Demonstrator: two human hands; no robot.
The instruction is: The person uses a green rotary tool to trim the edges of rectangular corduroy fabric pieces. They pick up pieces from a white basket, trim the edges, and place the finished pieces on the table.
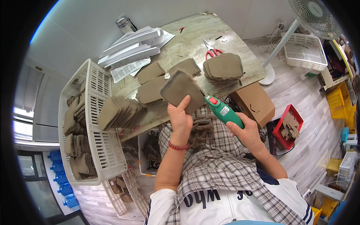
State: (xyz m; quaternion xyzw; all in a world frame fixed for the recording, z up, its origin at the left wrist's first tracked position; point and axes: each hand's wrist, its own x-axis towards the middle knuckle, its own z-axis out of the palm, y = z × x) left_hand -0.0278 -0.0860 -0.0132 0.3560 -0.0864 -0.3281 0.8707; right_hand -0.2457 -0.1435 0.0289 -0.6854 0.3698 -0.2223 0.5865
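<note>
My left hand [180, 118] grips a taupe, rounded rectangular pad [182, 91] by its lower edge, thumb on its face. Wrapped in my right hand [245, 129] is a green handheld power tool [222, 112] with a red switch. Its narrow tip meets or nearly meets the pad's right edge; I cannot tell whether they touch. Behind the pad, similar flat pads [151, 90] lie on the worktable [198, 33]. A neat stack of pads [224, 67] sits to the right, by red-handled scissors [211, 50]. Dark fuzzy scraps [202, 131] rest on my checked apron [215, 161].
At left, a white slatted crate [108, 150] holds many pads, beside a leaning row of pads [118, 112]. Papers [131, 47] and a bottle [125, 24] are at the back. Right of the table stand a cardboard box [258, 103], a red tray [288, 127] and a fan [315, 15].
</note>
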